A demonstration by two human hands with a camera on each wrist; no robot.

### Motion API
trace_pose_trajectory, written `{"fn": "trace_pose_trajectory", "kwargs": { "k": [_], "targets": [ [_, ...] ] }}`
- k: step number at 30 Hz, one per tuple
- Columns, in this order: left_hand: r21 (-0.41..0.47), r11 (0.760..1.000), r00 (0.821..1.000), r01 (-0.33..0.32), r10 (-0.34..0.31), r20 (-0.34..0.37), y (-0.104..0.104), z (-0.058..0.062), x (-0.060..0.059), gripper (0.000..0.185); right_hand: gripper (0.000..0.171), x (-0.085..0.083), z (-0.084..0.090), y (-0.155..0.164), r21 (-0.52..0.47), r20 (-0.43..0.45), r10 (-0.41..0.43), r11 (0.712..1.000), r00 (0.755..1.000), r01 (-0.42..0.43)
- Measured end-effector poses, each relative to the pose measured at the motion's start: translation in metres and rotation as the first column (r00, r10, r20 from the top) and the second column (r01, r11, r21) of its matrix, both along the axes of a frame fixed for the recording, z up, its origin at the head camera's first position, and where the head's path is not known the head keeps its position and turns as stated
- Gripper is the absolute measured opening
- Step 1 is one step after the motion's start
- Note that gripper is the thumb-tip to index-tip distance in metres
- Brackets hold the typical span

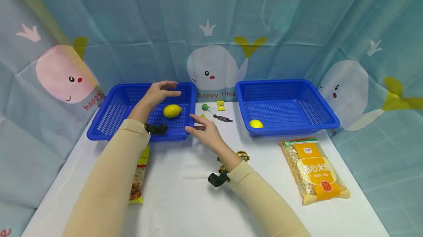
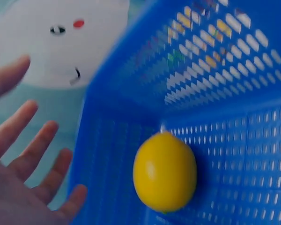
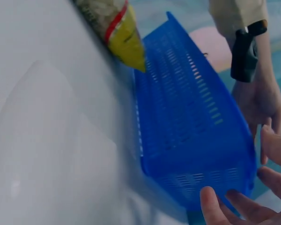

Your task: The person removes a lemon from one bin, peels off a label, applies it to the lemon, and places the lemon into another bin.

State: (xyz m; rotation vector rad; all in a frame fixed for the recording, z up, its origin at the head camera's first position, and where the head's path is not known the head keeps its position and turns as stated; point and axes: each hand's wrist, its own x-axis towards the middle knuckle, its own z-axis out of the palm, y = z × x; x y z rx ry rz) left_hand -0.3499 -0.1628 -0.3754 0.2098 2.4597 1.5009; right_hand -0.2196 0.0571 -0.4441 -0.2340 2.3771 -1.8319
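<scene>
Inside left basket (image 1: 112,114), lemon (image 1: 172,111)

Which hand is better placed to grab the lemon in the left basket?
Left. The left hand hovers open right above the lemon inside the basket; the right hand is outside its rim.
</scene>
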Motion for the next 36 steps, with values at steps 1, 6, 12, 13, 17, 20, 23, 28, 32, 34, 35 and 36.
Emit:
{"fn": "trace_pose_trajectory", "kwargs": {
  "k": [1,6,12,13,17,20,23,28,32,34,35,36],
  "targets": [
    [-0.005,1.0,0.999,0.019,-0.019,0.028,-0.002,-0.003,-0.002,0.068,0.055,0.0,-0.002,-0.001,0.002,0.002,-0.001,1.0,1.0,0.001],
    [0.011,0.996,0.986,0.085,-0.086,0.142,-0.012,-0.021,-0.014,0.077,0.055,-0.002,-0.01,-0.001,-0.01,0.011,0.015,1.0,1.0,-0.015],
    [0.028,0.996,0.969,0.09,-0.094,0.227,-0.014,-0.036,-0.021,0.089,0.057,-0.001,-0.012,-0.001,0.002,-0.014,0.013,1.0,1.0,-0.013],
    [0.032,0.996,0.967,0.088,-0.093,0.237,-0.015,-0.037,-0.022,0.089,0.057,-0.001,-0.012,-0.001,0.012,-0.023,0.013,1.0,1.0,-0.012],
    [0.046,0.995,0.954,0.087,-0.097,0.283,-0.018,-0.047,-0.022,0.087,0.056,0.0,-0.01,-0.003,0.04,-0.036,0.009,0.999,0.999,-0.008],
    [0.025,0.996,0.943,0.088,-0.092,0.319,-0.023,-0.055,-0.022,0.084,0.055,0.001,-0.009,-0.005,0.059,-0.03,0.019,0.998,0.999,-0.017],
    [-0.002,0.996,0.939,0.092,-0.086,0.332,-0.028,-0.062,-0.022,0.081,0.054,0.002,-0.007,-0.007,0.085,-0.034,0.033,0.996,0.999,-0.03],
    [-0.052,0.99,0.937,0.131,-0.107,0.332,-0.03,-0.068,-0.022,0.079,0.052,0.003,-0.007,-0.008,0.095,-0.04,0.028,0.995,0.999,-0.024],
    [-0.083,0.985,0.933,0.154,-0.118,0.34,-0.028,-0.07,-0.022,0.078,0.053,0.002,-0.009,-0.008,0.103,-0.039,0.034,0.994,0.999,-0.03],
    [-0.084,0.986,0.934,0.146,-0.11,0.341,-0.026,-0.071,-0.022,0.076,0.054,0.002,-0.01,-0.008,0.104,-0.036,0.035,0.994,0.999,-0.032],
    [-0.079,0.987,0.934,0.14,-0.105,0.342,-0.026,-0.072,-0.022,0.075,0.054,0.002,-0.01,-0.007,0.104,-0.034,0.034,0.994,0.999,-0.03],
    [-0.075,0.988,0.934,0.136,-0.103,0.342,-0.025,-0.072,-0.022,0.073,0.054,0.002,-0.01,-0.007,0.104,-0.033,0.03,0.994,0.999,-0.027]
  ]
}}
